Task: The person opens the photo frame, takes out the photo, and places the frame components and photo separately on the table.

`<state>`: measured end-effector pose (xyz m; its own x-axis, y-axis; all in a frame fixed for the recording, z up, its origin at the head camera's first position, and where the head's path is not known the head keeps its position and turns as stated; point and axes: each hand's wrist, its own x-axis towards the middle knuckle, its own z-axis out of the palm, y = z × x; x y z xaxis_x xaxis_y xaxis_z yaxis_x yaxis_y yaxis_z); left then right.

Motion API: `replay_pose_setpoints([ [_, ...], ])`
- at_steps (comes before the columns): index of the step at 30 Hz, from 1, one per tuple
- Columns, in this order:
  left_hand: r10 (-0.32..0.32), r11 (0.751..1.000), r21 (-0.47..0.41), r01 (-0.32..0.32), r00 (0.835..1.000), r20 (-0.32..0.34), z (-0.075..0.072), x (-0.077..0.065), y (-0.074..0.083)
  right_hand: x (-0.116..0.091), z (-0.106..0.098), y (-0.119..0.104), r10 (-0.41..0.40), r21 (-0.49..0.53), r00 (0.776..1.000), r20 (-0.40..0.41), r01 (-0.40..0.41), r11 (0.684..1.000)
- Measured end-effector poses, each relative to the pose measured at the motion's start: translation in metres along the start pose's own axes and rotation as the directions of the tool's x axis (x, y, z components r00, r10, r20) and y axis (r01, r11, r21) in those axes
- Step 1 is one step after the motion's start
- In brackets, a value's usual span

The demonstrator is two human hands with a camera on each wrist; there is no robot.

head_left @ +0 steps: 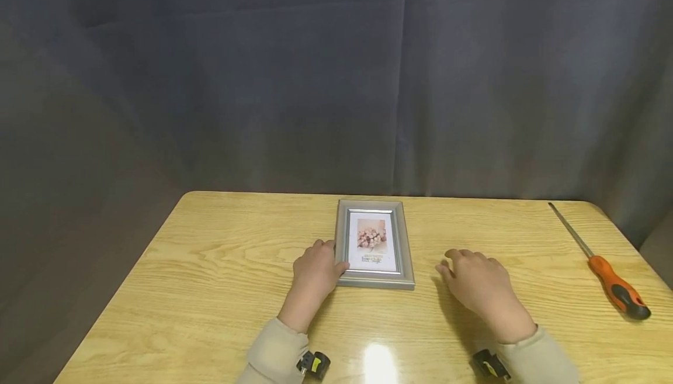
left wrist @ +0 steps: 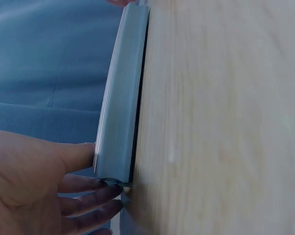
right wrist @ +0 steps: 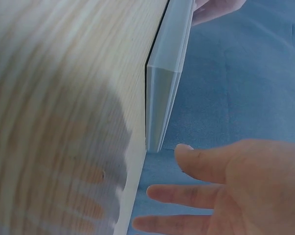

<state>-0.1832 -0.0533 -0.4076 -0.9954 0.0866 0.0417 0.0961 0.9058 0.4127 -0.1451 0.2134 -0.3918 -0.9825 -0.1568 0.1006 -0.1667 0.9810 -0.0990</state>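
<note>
A silver-grey picture frame lies face up on the table, with a flower print and the lettering "free style" behind its front. My left hand grips its left side, thumb over the front border and the other fingers along the outer edge. In the left wrist view, the left thumb presses the border while the fingertips meet the frame's side. To the right of the frame, my right hand hovers over the table with fingers loosely bent and holds nothing. The right wrist view has its thumb and fingers spread apart, near the frame's corner.
On the right side of the wooden table lies a long screwdriver with an orange and black handle, its shaft pointing to the back. A dark grey curtain hangs behind the table's far edge.
</note>
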Motion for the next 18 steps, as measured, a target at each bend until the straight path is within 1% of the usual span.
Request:
replay_pose_setpoints([
  [7, 0.001, 1.000, -0.008, -0.001, 1.000, 0.019, 0.004, 0.007, 0.007, 0.000, 0.001, -0.002, 0.009, -0.008, 1.000, -0.002, -0.009, 1.000],
  [14, -0.033, 0.999, -0.022, 0.033, 0.999, 0.025, 0.006, 0.013, 0.014, 0.001, 0.001, -0.001, 0.023, -0.009, 1.000, 0.006, -0.023, 1.000],
  [18, -0.047, 0.998, -0.033, 0.047, 0.999, 0.011, 0.006, 0.015, 0.018, 0.001, 0.000, -0.001, 0.016, -0.011, 1.000, 0.000, -0.016, 1.000],
])
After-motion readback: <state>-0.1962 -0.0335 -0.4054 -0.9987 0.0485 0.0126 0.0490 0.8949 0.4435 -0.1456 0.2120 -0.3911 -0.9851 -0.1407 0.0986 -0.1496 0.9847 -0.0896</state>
